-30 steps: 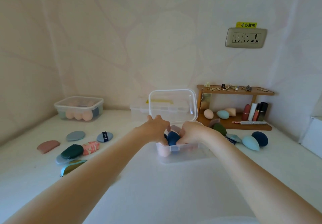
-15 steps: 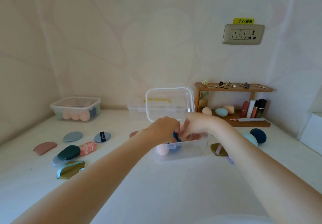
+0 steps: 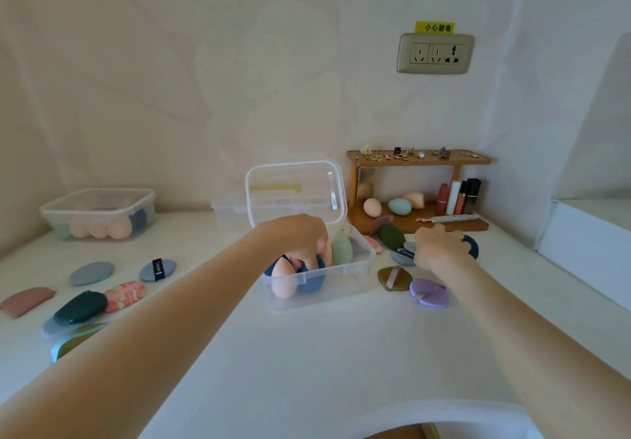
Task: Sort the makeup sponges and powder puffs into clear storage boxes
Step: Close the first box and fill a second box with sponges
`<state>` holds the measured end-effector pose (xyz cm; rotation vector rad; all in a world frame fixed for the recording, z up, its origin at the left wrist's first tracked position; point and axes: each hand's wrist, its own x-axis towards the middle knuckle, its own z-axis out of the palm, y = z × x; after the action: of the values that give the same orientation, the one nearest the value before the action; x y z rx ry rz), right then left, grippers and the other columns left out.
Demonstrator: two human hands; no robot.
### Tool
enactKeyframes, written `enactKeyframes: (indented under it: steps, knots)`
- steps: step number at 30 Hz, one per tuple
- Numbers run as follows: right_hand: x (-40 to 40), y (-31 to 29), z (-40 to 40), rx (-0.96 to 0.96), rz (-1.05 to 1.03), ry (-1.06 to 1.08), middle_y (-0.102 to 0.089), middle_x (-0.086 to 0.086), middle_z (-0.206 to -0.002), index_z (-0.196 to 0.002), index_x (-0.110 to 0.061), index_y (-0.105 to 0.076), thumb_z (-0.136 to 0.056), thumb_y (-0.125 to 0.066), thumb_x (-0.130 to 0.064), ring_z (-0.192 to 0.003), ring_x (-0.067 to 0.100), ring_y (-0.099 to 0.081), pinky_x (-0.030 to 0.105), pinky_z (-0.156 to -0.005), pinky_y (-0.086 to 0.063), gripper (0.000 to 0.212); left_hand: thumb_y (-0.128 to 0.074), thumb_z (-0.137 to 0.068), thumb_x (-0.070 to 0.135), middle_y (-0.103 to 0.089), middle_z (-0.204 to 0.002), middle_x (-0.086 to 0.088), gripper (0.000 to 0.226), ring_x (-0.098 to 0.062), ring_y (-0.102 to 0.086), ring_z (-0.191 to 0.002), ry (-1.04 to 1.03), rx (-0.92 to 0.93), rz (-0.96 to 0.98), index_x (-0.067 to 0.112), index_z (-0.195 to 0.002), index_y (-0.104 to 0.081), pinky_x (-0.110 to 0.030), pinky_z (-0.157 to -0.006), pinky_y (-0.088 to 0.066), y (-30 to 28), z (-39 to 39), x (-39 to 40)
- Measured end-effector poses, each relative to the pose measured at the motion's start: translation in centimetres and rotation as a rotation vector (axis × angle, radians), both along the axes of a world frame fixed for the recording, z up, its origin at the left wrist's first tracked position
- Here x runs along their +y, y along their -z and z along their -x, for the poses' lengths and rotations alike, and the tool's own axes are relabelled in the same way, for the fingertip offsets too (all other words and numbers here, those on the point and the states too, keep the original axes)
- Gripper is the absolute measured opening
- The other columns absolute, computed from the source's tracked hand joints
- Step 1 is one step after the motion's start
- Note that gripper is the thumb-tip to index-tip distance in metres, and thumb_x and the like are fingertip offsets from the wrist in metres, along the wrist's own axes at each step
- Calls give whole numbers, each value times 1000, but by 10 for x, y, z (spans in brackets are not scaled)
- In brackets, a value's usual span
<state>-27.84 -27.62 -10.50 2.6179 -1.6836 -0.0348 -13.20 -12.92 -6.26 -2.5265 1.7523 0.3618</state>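
Observation:
A clear storage box (image 3: 341,269) stands open in the middle of the white table, its lid (image 3: 297,192) upright behind it. Inside lie a pink sponge (image 3: 283,281), a blue sponge (image 3: 312,280) and a pale green sponge (image 3: 342,249). My left hand (image 3: 300,237) reaches into the box with its fingers closed down on the blue sponge. My right hand (image 3: 440,245) is cupped over a dark blue sponge (image 3: 474,245) to the right of the box; its grip is hidden. Near it lie an olive puff (image 3: 394,278) and a lilac puff (image 3: 428,293).
A second clear box (image 3: 99,213) holding pink sponges sits at the back left. Several puffs lie on the left, among them a dark green puff (image 3: 80,307) and a blue strapped puff (image 3: 157,270). A wooden shelf (image 3: 420,225) carries sponges and lipsticks. A white box (image 3: 587,251) borders the right.
My right hand has left the box and moved right onto the dark blue sponge. My left hand stays in the box on the blue sponge.

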Motion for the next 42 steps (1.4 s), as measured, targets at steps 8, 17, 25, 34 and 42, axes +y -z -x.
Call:
enactKeyframes:
  steps: [8, 17, 25, 34, 42]
  knots:
    - [16, -20, -1, -178, 138, -131, -54, 18, -125, -125, -3, -51, -91, -56, -9, -117, 32, -48, 33, -87, -44, 35, -65, -84, 15, -63, -117, -9, 32, -19, -57, -84, -43, 27, 52, 13, -115, -58, -18, -60, -42, 0, 2, 5]
    - [83, -71, -45, -411, -397, -572, -60, 7, -105, -112, -10, -63, -82, -64, 1, -76, 15, -60, 21, -63, -52, 32, -56, -89, 16, -55, -127, -3, 34, -19, -49, -95, -76, 67, 174, 13, -123, -55, -13, -45, -37, -1, 2, 28]
    - [90, -37, -61, -252, -345, -534, -61, 15, -120, -121, -7, -61, -88, -58, -5, -89, 20, -52, 30, -88, -50, 33, -51, -92, 14, -51, -130, -4, 34, -24, -52, -108, -100, 83, 224, 13, -126, -52, -4, -32, -32, 5, -7, 35]
    - [84, -21, -70, -243, -247, -486, -50, 2, -80, -108, -9, -57, -87, -60, -8, -84, 19, -49, 25, -67, -41, 21, -50, -91, 13, -56, -118, -13, 28, -27, -51, -103, -43, -55, 258, 7, -117, -59, -27, -75, -39, 18, -3, 33]
    - [84, -27, -70, -198, -317, -499, -57, 11, -99, -117, -6, -56, -85, -64, -12, -83, 21, -53, 26, -67, -44, 34, -55, -85, 10, -58, -113, -8, 34, -28, -56, -108, -17, -63, 275, 13, -119, -55, -29, -80, -42, 13, 1, 25]
